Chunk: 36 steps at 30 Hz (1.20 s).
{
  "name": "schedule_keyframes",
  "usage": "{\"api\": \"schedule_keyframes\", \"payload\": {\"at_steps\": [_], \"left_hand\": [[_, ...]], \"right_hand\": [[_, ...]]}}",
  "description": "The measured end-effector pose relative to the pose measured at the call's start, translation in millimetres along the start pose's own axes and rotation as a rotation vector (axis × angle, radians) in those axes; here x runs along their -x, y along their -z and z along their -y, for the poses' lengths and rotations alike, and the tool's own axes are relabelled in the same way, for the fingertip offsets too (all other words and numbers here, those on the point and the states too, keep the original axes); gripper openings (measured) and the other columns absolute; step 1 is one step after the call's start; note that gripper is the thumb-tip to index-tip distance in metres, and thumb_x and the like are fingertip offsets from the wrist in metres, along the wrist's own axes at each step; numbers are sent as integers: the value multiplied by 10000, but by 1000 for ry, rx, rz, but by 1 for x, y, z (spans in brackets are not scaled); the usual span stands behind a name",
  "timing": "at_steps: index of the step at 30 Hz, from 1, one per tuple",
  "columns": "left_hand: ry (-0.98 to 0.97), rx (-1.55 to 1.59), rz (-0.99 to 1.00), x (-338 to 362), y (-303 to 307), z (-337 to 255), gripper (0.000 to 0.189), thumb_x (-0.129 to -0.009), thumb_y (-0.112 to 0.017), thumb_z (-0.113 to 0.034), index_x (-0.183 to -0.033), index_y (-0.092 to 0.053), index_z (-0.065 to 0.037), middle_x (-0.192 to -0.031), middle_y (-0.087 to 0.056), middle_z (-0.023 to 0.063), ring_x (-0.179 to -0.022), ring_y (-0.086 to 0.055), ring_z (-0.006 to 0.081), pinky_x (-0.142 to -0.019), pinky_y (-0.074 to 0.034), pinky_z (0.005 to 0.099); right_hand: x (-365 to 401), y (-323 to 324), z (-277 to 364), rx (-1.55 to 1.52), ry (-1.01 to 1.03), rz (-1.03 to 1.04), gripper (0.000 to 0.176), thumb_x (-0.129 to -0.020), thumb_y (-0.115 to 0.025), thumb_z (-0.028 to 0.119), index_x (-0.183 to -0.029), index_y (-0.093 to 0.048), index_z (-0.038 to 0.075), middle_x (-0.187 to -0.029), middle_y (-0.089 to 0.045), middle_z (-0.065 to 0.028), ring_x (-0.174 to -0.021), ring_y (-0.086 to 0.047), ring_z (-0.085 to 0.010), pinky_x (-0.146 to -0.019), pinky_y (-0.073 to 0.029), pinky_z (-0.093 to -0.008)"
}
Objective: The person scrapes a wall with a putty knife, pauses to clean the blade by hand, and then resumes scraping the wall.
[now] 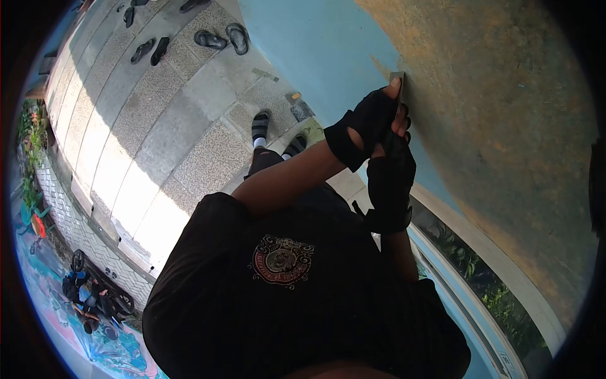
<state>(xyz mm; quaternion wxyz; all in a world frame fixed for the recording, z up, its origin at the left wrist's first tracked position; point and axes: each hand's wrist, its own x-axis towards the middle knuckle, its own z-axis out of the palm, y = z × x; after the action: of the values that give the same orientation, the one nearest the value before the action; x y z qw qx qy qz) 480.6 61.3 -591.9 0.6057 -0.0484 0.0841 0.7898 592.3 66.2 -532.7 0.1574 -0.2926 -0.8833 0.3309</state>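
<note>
My left hand (367, 123), in a black fingerless glove, reaches across to the wall (467, 107) with its thumb pressed on the flat blade of a scraper (397, 76). Just below it, my right hand (390, 186), gloved the same way, is closed around what looks like the dark handle of that scraper. The two hands are close together and partly overlap, hiding most of the tool. The blade's end rests at or very near the wall, where light blue paint (303, 44) meets a bare, patchy brown area. Exact contact cannot be made out.
Several sandals (209, 40) lie on the paved floor (189, 104) near the wall. My own sandalled feet (260, 126) stand close to its base. Below the brown area is an opening with plants (502, 303). A parked motorbike (101, 294) stands beyond a low white wall (66, 199).
</note>
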Motion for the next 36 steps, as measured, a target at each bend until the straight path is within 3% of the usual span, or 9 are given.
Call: {"api": "schedule_keyframes", "payload": {"at_steps": [6,8,12,14,19,25,28,30,36], "left_hand": [[41,-13,-41,-1,-5,-8,525,-1013,-488,-588,-706,-507,-162,-532,-420,19,-581,-509,204,-614,-485,413],[-63,3,-19,-6,2,-13,533,-1016,-482,-586,-698,-511,-159,-528,-420,18,-585,-513,209,-619,-485,415],[-11,-17,-39,1,-10,1,527,-1023,-487,-568,-692,-513,-158,-534,-410,-1,-580,-498,174,-615,-484,396],[-56,-19,-50,-5,0,-16,523,-1021,-495,-565,-693,-513,-158,-534,-416,2,-581,-502,179,-611,-485,399],[38,-33,-49,3,-3,2,519,-1016,-499,-572,-701,-510,-160,-552,-425,-11,-571,-488,164,-593,-483,383],[-71,13,-25,-10,17,-9,520,-1020,-487,-576,-698,-505,-168,-533,-424,13,-563,-492,193,-597,-472,388],[16,-41,-68,-8,13,-2,523,-1021,-480,-579,-695,-502,-170,-544,-422,6,-558,-479,176,-599,-469,379],[-9,21,-95,-9,14,-6,532,-1017,-483,-587,-688,-500,-169,-532,-415,9,-561,-486,181,-602,-473,391],[7,-15,-102,-4,13,-8,539,-1012,-480,-601,-687,-500,-172,-525,-406,9,-552,-480,187,-590,-463,397]], "right_hand": [[-4,-2,0,-32,-30,20,317,-973,-573,108,-1269,-630,9,-1077,-671,-133,-986,-654,-249,-867,-515,-349],[-10,-7,0,-184,-148,103,391,-970,-603,121,-1346,-575,16,-1232,-659,-190,-1116,-658,-332,-924,-526,-376],[-11,-1,-6,-12,28,19,392,-967,-598,107,-1344,-568,3,-1211,-669,-192,-1093,-676,-336,-901,-539,-378],[-19,-5,3,-160,-111,88,386,-967,-595,103,-1340,-572,9,-1208,-673,-192,-1083,-684,-334,-891,-543,-375],[-4,-4,-5,-78,-39,30,370,-972,-591,120,-1331,-585,36,-1153,-678,-193,-1055,-679,-340,-899,-529,-364],[-11,-13,-10,-101,-146,133,376,-982,-580,139,-1346,-590,44,-1235,-667,-174,-1117,-661,-324,-926,-524,-364],[-8,-8,-10,-85,-36,72,371,-973,-586,130,-1333,-588,41,-1199,-673,-170,-1081,-669,-325,-904,-528,-378],[-10,-12,-8,-43,-102,72,324,-973,-589,104,-1286,-603,21,-1012,-661,-127,-848,-650,-238,-767,-528,-347],[-7,-20,-8,-54,-68,17,343,-958,-607,113,-1289,-592,25,-1086,-678,-156,-940,-672,-288,-804,-541,-365]]}}
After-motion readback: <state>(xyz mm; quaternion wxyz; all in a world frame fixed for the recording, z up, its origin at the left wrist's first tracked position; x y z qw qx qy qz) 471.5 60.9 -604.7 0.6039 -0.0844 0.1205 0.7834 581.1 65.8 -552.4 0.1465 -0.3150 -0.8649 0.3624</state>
